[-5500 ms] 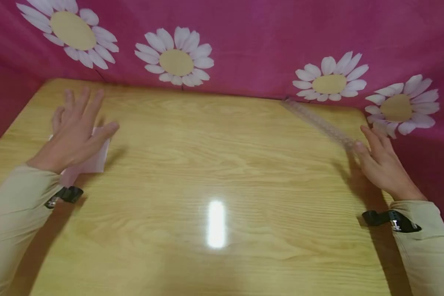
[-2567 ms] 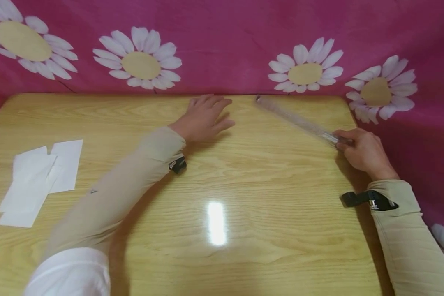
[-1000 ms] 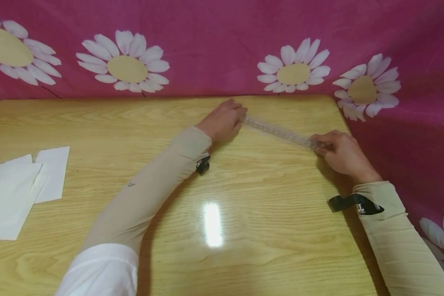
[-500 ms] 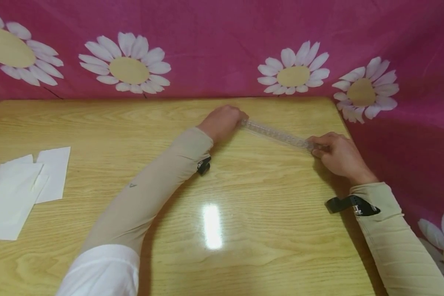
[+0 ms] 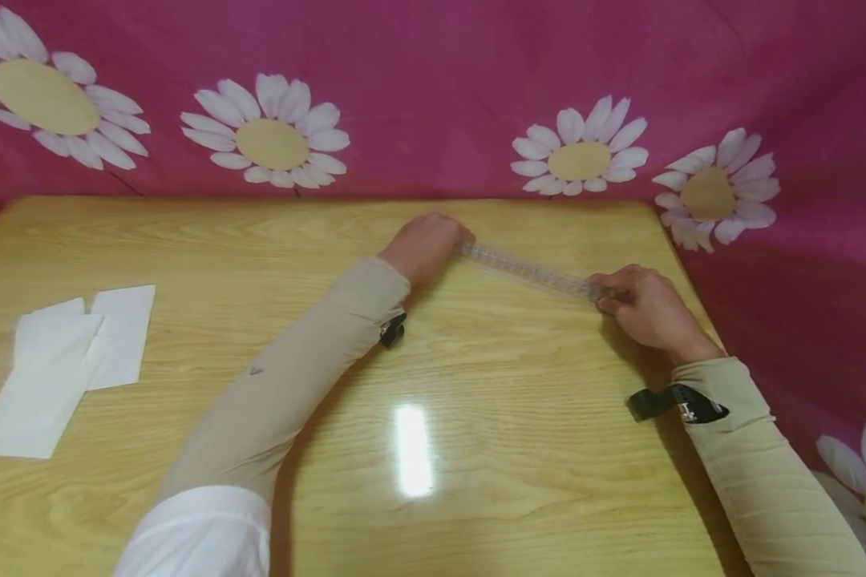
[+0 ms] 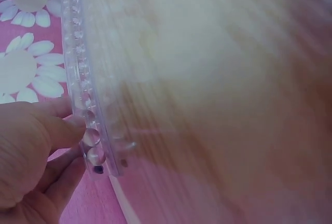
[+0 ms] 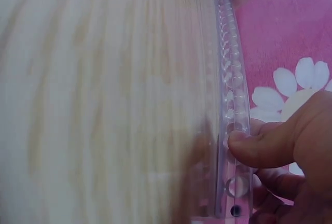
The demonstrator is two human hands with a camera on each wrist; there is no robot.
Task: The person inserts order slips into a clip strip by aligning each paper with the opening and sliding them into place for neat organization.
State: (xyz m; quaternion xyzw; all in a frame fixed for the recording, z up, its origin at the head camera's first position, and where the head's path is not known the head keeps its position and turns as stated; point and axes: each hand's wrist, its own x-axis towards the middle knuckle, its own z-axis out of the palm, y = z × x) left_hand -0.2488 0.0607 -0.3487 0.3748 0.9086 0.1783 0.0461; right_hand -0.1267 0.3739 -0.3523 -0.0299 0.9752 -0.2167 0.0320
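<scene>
table (image 5: 505, 385): light wood-grain, glossy; on it: white papers (image 5: 46, 373), overlapping, left side

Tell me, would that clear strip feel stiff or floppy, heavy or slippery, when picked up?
The clear strip is probably fairly stiff, spanning nearly straight between the left hand and right hand. It seems light, since both merely pinch it. Its glossy surface may be slippery.

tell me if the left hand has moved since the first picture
Yes, rightward: the left hand was below the leftmost flower, left of the second flower, and is now right of both.
</scene>
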